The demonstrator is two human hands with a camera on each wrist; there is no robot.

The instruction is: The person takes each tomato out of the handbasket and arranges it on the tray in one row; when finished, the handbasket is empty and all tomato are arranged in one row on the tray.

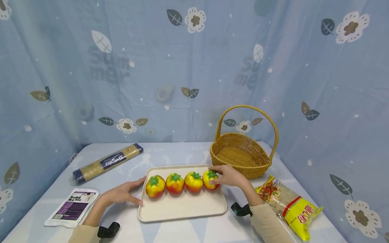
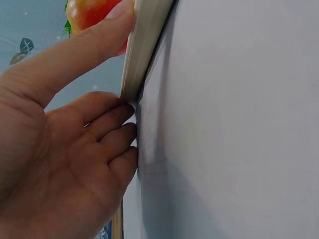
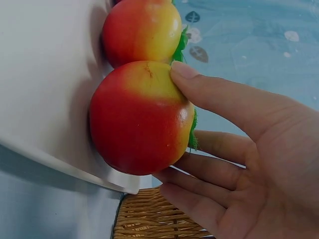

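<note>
Several red-and-yellow fruits with green leafy tops, tomato-like, stand in a row on a cream rectangular tray [image 1: 182, 209]. At the row's right end my right hand [image 1: 228, 175] grips the last fruit [image 3: 139, 119], thumb on one side and fingers on the other. That fruit still sits on the tray, beside its neighbour [image 3: 142, 32]. My left hand [image 1: 121, 194] holds the tray's left edge. In the left wrist view its thumb lies over the tray rim [image 2: 144, 45] and the other fingers [image 2: 117, 139] bend against the outer side. The leftmost fruit [image 1: 155, 186] is nearest this hand.
A wicker basket [image 1: 240, 165] with a tall handle stands behind the tray's right end. A yellow-ended food bag [image 1: 291, 206] lies at right. At left are a long pack of noodles [image 1: 107, 163] and a white-and-purple packet [image 1: 73, 207]. A patterned curtain [image 1: 170, 67] hangs behind.
</note>
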